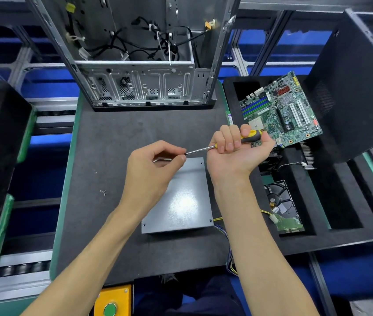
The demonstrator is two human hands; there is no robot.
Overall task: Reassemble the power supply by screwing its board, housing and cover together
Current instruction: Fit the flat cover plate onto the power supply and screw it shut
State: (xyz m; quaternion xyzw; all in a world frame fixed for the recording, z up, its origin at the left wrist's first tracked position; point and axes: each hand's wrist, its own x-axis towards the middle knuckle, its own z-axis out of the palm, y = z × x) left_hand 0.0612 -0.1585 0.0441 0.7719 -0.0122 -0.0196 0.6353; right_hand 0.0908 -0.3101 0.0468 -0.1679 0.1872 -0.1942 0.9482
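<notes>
The grey metal power supply [184, 201] lies flat on the dark mat, its cover on top, with coloured wires coming out at its right side. My right hand [233, 149] grips the yellow-and-black handle of a screwdriver [250, 135], held above the unit's far edge with the shaft pointing left. My left hand [152, 169] pinches at the shaft's tip with thumb and forefinger; whether a screw sits between them is too small to tell. A few loose screws [103, 192] lie on the mat to the left of the unit.
An open computer case [144, 87] stands at the back of the mat. A black foam tray [340, 201] on the right holds a motherboard [281, 110] and a hard drive [283, 206]. A yellow box with a green button [110, 309] sits at the near edge.
</notes>
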